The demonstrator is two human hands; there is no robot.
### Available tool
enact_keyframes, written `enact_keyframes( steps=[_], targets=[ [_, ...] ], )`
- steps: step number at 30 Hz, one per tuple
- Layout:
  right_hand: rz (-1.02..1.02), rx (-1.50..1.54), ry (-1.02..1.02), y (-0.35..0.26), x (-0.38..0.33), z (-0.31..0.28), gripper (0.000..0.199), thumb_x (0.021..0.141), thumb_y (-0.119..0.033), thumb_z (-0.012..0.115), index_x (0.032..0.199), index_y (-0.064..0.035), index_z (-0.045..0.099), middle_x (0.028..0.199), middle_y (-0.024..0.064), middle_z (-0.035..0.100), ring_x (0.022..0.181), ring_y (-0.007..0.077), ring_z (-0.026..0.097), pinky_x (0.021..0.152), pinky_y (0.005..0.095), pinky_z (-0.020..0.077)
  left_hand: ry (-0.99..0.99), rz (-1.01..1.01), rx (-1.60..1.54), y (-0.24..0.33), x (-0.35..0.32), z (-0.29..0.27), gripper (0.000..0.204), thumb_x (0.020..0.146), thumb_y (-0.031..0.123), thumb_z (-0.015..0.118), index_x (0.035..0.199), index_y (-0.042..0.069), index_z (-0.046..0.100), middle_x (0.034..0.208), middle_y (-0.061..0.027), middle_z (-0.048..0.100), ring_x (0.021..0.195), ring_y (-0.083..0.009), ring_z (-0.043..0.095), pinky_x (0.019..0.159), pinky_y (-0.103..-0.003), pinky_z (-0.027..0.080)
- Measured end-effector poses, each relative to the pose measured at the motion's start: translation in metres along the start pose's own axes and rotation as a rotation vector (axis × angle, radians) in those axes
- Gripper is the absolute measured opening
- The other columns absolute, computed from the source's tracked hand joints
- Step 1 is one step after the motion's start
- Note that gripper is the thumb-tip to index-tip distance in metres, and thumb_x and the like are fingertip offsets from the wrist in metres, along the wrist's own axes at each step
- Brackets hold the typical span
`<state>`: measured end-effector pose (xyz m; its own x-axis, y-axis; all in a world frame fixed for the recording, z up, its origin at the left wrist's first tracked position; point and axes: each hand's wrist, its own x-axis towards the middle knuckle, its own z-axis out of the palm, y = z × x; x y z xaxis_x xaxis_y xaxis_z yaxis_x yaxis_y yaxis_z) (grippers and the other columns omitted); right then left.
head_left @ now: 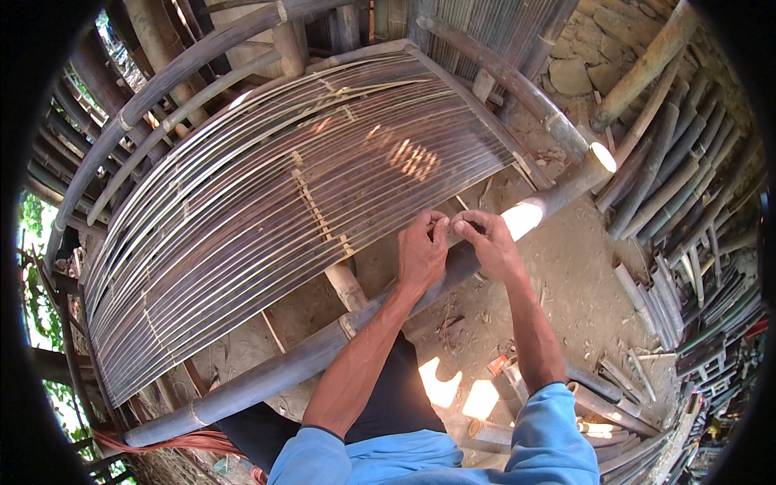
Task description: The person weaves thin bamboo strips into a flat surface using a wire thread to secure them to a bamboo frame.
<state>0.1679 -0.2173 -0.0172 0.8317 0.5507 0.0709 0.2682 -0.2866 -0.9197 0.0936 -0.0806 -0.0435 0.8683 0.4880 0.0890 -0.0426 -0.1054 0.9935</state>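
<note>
The slat panel (242,242) lies beyond the round pole (275,373), its long, narrow brown strips lined with pale streaks (sunlight dapples the right part). The left hand (423,249) and right hand (490,242) nearly meet, fingers pinched together; on what, I cannot tell.

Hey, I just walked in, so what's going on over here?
A person in blue sleeves has both bare hands close together, left hand and right hand, with the fingertips drawn in. Anything between them is too small to make out. In the picture, the hands overlap a thick bamboo pole. Beyond it spreads a wide panel of thin, spaced strips, and cut bamboo lengths are piled off to the right.
</note>
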Motion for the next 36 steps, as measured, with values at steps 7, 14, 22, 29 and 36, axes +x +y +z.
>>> enact_keyframes(
  steps=[7,14,22,29,36],
  targets=[
    [0.17,0.233,-0.156,0.001,0.005,-0.022,0.021,0.099,-0.02,0.064,0.101,-0.0005,0.068,0.085,-0.0029,0.062,0.081,0.0093,0.051,0.074,0.0281,0.0432,-0.024,0.045,0.009,0.007,-0.002,0.0,0.016,0.095,0.016,0.069,0.101,0.002,0.069,0.07,-0.0005,0.061,0.063,-0.0064,0.05,0.058,-0.026,0.043],
    [0.195,0.155,-0.212,0.0,0.006,-0.026,0.026,0.101,-0.023,0.063,0.106,0.0015,0.069,0.087,-0.002,0.062,0.081,0.0093,0.05,0.074,0.0273,0.0432,-0.064,0.069,-0.011,0.016,-0.008,-0.002,0.016,0.09,0.014,0.076,0.102,0.005,0.074,0.065,0.0022,0.059,0.06,-0.003,0.049,0.054,-0.024,0.039],
    [0.189,0.083,-0.226,-0.007,0.006,-0.018,0.021,0.097,-0.018,0.066,0.105,0.0019,0.07,0.085,-0.0015,0.062,0.075,0.0097,0.049,0.071,0.027,0.0435,0.024,0.082,-0.051,0.007,-0.004,-0.001,0.017,0.095,0.019,0.071,0.097,0.002,0.073,0.068,0.0034,0.059,0.062,-0.0036,0.046,0.055,-0.023,0.038],
    [0.091,-0.1,0.007,-0.01,0.001,-0.004,0.018,0.088,-0.011,0.073,0.105,-0.0039,0.072,0.078,0.0004,0.061,0.07,0.0098,0.05,0.061,0.0293,0.0426,0.102,-0.157,-0.125,-0.013,0.003,-0.006,0.024,0.101,0.024,0.065,0.099,0.001,0.069,0.077,0.0041,0.061,0.067,-0.0044,0.047,0.057,-0.025,0.038],
    [0.055,-0.13,-0.035,-0.012,-0.001,-0.005,0.014,0.085,-0.014,0.078,0.096,-0.0059,0.077,0.077,0.0007,0.056,0.068,0.0113,0.048,0.06,0.0292,0.041,-0.096,-0.033,-0.372,-0.01,0.009,0.001,0.022,0.102,0.024,0.063,0.101,0.003,0.071,0.069,0.0084,0.051,0.058,-0.0027,0.039,0.05,-0.025,0.03]
  ],
)
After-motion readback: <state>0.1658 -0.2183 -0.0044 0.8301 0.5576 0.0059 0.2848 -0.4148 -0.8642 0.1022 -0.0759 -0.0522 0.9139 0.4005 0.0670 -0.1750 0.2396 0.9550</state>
